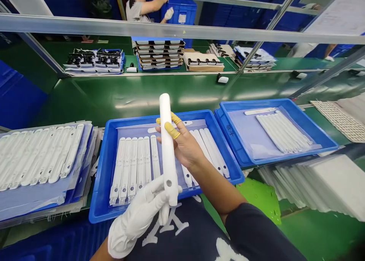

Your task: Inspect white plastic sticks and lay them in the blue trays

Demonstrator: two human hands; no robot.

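Observation:
A long white plastic handle-like part (167,143), with a round hole near its lower end, stands tilted between my two hands. My left hand (139,206), in a white glove, grips its lower end. Around its upper half close the fingers of my right hand (181,141), which wears yellow finger cots. Beneath them sits a blue tray (98,185) with similar white parts. A row of slotted white pieces (132,166) lies on its left side, and smooth white pieces (212,151) lie on its right, partly hidden by my right arm.
Another blue tray (288,105) with white parts stands to the right. At the left, more white parts (37,154) lie on stacked sheets. A metal rail (182,31) crosses ahead. Beyond it are stacked trays (159,56) and a person (142,8) handling a blue crate (182,12).

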